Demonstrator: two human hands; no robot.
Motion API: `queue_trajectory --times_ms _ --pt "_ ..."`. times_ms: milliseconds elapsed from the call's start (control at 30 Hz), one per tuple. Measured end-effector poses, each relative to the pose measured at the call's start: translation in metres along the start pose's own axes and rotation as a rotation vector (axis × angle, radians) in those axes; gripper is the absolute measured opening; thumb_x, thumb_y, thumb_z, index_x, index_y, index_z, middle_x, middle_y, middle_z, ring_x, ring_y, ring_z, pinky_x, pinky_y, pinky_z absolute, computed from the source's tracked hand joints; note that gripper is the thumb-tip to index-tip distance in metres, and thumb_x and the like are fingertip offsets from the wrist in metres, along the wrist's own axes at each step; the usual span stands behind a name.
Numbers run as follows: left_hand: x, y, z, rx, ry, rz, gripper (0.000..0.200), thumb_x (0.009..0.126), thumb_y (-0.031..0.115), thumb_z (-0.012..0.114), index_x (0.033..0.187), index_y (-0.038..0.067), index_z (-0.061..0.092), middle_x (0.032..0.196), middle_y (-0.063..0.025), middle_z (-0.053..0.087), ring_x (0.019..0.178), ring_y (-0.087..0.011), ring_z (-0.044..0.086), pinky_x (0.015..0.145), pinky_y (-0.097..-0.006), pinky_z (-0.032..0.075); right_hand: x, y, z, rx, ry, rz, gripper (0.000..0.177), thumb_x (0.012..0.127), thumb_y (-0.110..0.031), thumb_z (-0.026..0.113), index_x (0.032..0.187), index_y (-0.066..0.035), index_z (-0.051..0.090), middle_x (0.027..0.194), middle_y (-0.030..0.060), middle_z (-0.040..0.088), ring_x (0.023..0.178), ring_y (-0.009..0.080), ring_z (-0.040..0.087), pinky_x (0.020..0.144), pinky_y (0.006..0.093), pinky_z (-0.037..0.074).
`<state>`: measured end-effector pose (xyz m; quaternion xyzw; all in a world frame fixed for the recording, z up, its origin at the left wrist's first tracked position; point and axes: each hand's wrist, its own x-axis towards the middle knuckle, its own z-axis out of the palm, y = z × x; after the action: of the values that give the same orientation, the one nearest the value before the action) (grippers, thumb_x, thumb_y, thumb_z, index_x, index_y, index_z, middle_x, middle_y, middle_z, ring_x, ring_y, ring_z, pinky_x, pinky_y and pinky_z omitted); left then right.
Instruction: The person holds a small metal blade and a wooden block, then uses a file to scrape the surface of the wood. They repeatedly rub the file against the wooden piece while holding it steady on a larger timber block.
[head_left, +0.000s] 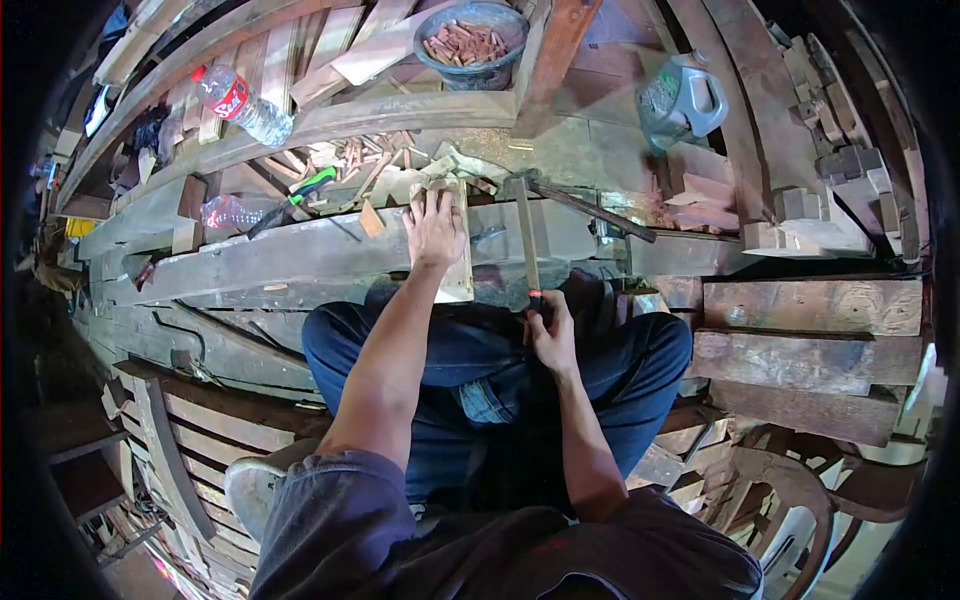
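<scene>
Over beam [330,255] | our left hand [436,227] flat on board [457,283], prob stiff, light | right hand [550,327] gripping tool handle [535,298], best spot

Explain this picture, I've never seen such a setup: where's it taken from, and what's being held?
There's no machine here: a head-worn camera looks forward and down at its wearer's bare hands. The left hand rests on a narrow board lying across a wooden beam. The right hand grips a long, flat tool, perhaps a file. About them lie what looks like a hammer, wood scraps and a green-handled tool; farther off stands a bucket of wood pieces.
</scene>
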<state>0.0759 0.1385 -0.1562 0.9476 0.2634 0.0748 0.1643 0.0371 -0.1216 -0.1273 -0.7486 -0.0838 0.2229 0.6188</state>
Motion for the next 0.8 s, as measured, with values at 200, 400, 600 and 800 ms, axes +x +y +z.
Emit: queue_trajectory --times_ms 200,400,600,800 --pt "0.005 -0.003 0.006 0.061 -0.049 0.012 0.056 0.1 0.038 0.038 0.155 0.031 0.03 0.165 -0.0026 0.014 0.151 -0.0356 0.012 0.12 -0.0553 0.015 -0.005 -0.022 0.003 -0.317 0.046 -0.109 0.027 0.088 -0.001 0.055 0.115 0.002 0.051 0.092 0.0229 0.059 0.082 0.0421 0.061 0.071 0.0444 0.049" --pt "0.009 -0.001 0.0 -0.013 -0.072 -0.033 0.054 0.101 0.038 0.037 0.154 0.031 0.032 0.164 -0.003 0.02 0.151 -0.0354 0.013 0.12 -0.0554 0.016 -0.008 -0.018 0.013 -0.6 0.01 -0.248 0.046 0.085 0.001 0.057 0.128 0.002 0.042 0.109 0.026 0.051 0.095 0.0478 0.056 0.078 0.0513 0.049" --pt "0.008 0.0 -0.003 -0.003 -0.065 -0.04 0.054 0.1 0.039 0.039 0.153 0.03 0.034 0.162 -0.0048 0.025 0.151 -0.0348 0.015 0.119 -0.0563 0.018 -0.007 -0.005 0.029 -0.814 -0.017 -0.081 0.048 0.083 -0.003 0.059 0.127 0.002 0.041 0.113 0.0283 0.048 0.092 0.0481 0.058 0.075 0.052 0.052" --pt "0.009 0.001 -0.005 -0.016 -0.063 -0.056 0.055 0.099 0.036 0.042 0.153 0.03 0.035 0.162 -0.0036 0.024 0.151 -0.0337 0.015 0.118 -0.0579 0.019 0.019 0.026 0.029 -0.757 -0.041 -0.074 0.034 0.08 -0.002 0.061 0.111 0.001 0.045 0.104 0.0285 0.056 0.082 0.0495 0.061 0.071 0.0516 0.053"
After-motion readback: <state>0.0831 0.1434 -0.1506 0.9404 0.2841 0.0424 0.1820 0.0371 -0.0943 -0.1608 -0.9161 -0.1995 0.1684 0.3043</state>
